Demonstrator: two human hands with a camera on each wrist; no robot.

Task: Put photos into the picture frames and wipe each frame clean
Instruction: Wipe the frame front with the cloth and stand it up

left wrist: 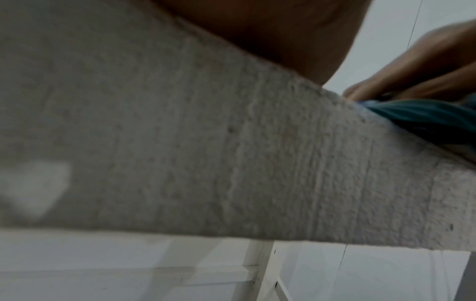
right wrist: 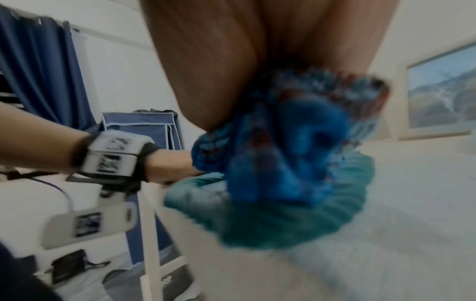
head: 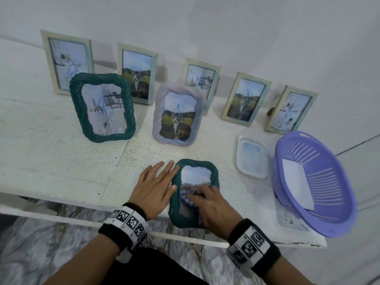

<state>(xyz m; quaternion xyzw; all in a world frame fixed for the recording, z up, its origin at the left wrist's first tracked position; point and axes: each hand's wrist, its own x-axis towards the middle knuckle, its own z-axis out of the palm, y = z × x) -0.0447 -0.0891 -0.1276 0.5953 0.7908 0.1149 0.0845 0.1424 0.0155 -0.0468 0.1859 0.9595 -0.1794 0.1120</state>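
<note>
Head view: a dark green rope-edged frame (head: 194, 192) lay flat at the near edge of the white surface (head: 61, 161), part of it overhanging. The left hand (head: 153, 189) rested beside it, fingers straight and spread, thumb against the frame's left border. The right hand (head: 211, 204) pressed a blue patterned cloth (head: 190, 195) onto the glass, fingers curled over it. Seven filled frames stood along the far side; a purple basket (head: 320, 212) sat at the right edge, a clear plastic tray (head: 251, 157) just beside it.

Left wrist view: mostly the surface's underside, with a sliver of the green frame (left wrist: 425, 116) under blurred fingers (left wrist: 412, 77).

Right wrist view: the cloth (right wrist: 296, 146) was bunched under the palm against the frame (right wrist: 283, 224), motion-blurred.

Wiping well here likely meant steady pressure from the bracing hand, so the overhanging frame neither slid nor tipped, and strokes reaching the ridged border.
</note>
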